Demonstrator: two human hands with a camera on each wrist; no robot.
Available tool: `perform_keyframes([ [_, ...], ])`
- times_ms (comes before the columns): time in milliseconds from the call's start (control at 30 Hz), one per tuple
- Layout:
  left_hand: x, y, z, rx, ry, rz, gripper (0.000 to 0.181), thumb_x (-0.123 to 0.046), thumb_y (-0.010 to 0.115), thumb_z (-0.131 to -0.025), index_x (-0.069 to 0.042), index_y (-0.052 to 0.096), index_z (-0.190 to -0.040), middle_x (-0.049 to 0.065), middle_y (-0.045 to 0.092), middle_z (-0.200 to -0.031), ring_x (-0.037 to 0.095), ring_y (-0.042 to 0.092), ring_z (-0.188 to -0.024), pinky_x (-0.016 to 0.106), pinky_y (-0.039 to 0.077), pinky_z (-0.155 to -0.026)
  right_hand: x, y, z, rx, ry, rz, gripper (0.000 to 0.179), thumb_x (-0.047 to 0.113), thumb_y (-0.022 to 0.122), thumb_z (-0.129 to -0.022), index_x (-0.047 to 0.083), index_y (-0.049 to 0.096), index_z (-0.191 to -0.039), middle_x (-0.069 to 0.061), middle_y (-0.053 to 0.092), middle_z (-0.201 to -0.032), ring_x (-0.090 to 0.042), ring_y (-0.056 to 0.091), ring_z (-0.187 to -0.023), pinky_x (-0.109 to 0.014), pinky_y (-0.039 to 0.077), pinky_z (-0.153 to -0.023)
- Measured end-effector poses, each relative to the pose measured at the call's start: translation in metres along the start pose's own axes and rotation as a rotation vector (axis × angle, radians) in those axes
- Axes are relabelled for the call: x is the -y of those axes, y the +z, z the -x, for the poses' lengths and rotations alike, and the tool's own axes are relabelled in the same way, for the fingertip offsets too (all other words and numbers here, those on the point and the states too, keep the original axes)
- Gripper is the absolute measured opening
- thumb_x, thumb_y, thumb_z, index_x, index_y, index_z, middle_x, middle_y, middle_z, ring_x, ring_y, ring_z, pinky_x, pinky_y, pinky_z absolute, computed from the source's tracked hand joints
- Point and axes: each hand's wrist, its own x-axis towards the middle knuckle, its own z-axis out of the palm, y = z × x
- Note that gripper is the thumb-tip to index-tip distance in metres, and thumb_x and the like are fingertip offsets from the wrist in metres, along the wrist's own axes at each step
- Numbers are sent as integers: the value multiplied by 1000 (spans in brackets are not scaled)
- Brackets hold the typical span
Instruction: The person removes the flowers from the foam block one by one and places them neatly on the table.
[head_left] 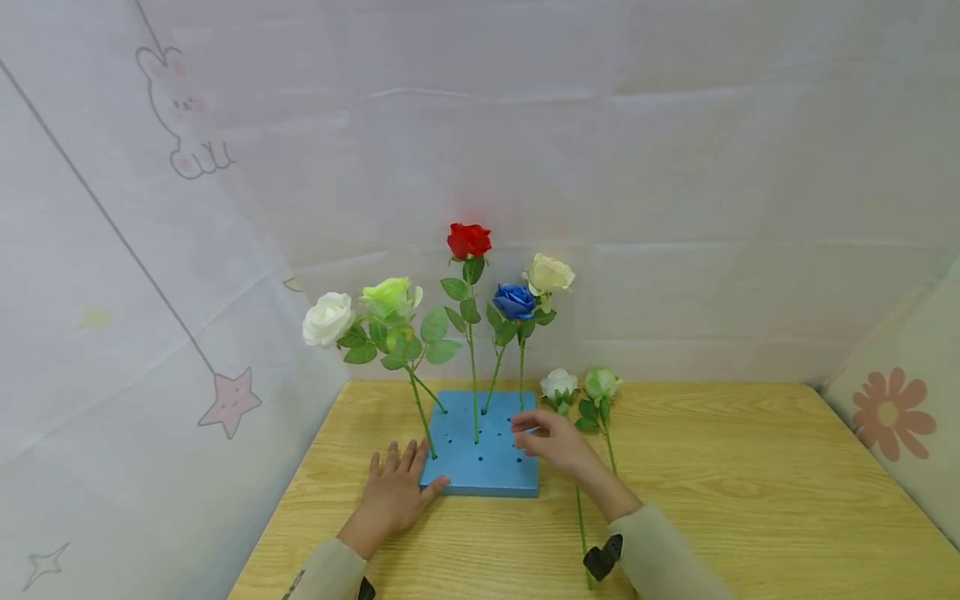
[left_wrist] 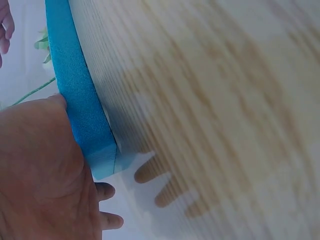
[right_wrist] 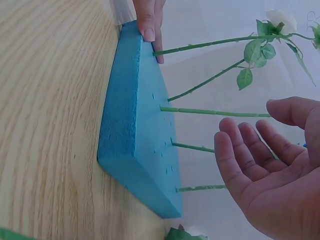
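Note:
A light blue foam block (head_left: 487,479) with small holes lies on the table, roses standing in it. At its left are a white rose (head_left: 327,319) and a light green rose (head_left: 388,298), both leaning left. A red rose (head_left: 469,240) rises from the middle, with a blue rose (head_left: 514,301) and a cream rose (head_left: 550,273) at the back right. My left hand (head_left: 393,493) rests at the block's left front corner, fingers spread and thumb along the front edge. Over the block's right side hovers my right hand (head_left: 557,443), fingers loosely bent, holding nothing.
Right of the block, a white rose (head_left: 558,384) and a pale green rose (head_left: 602,383) lie on the wooden table (head_left: 735,483), their stems running toward the front, partly behind the right forearm. A pale printed cloth (head_left: 675,167) hangs behind and at the sides.

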Motion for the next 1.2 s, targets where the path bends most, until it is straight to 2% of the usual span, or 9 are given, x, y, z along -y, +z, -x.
perform_keyframes([
  [67, 1, 2, -1, 0, -3, -13, 93, -78, 24, -97, -13, 19, -164, 13, 23, -167, 46, 13, -153, 70, 6, -119, 1, 3, -4, -3, -6, -4, 34, 16, 69, -99, 2, 65, -130, -23, 64, -127, -25, 69, -102, -40, 60, -86],
  [267, -5, -6, 3, -13, 1, 26, 88, -72, 33, -100, -11, 24, -163, 15, 24, -166, 48, 13, -152, 71, 5, -118, 2, 13, -14, 0, -15, -37, 32, 13, 67, -100, 1, 65, -129, -23, 65, -125, -27, 70, -102, -46, 59, -89],
  [400, -7, -9, 4, -20, 0, 4, 87, -71, 33, -100, -11, 25, -163, 15, 25, -166, 47, 15, -152, 71, 8, -118, 3, 20, -20, -16, -23, -40, 31, 15, 68, -99, 4, 66, -128, -20, 67, -123, -25, 71, -101, -42, 60, -88],
  [600, -5, -4, 1, -43, 3, -10, 87, -72, 34, -100, -11, 27, -162, 15, 27, -166, 48, 17, -152, 71, 9, -118, 6, 32, -29, 2, -46, -71, 35, 16, 67, -100, 0, 63, -131, -23, 64, -127, -27, 70, -104, -39, 59, -88],
  [667, -3, -1, 0, -50, 7, -19, 89, -73, 31, -100, -11, 25, -162, 16, 26, -166, 48, 17, -152, 71, 9, -118, 7, 35, -33, 14, -47, -86, 35, 14, 66, -101, -1, 62, -132, -22, 63, -127, -29, 70, -105, -39, 59, -89],
  [800, -2, 3, -1, -67, 11, -17, 92, -75, 27, -99, -9, 24, -162, 17, 27, -165, 49, 16, -151, 71, 8, -118, 9, 43, -39, 23, -35, -109, 36, 18, 68, -100, 4, 63, -132, -18, 65, -126, -27, 70, -105, -39, 59, -91],
  [1033, -1, 6, -1, -58, -8, -17, 89, -74, 32, -99, -11, 26, -162, 15, 26, -166, 47, 16, -152, 71, 8, -118, 12, 55, -47, 49, -33, -115, 40, 30, 72, -98, 12, 64, -133, -17, 62, -133, -21, 68, -109, -53, 54, -96],
  [1200, 2, 10, -3, -49, -13, -37, 90, -76, 29, -98, -14, 23, -163, 13, 23, -167, 46, 14, -153, 69, 7, -119, 15, 63, -51, 56, -40, -127, 42, 33, 72, -97, 16, 63, -134, -13, 62, -134, -23, 66, -114, -58, 51, -98],
])
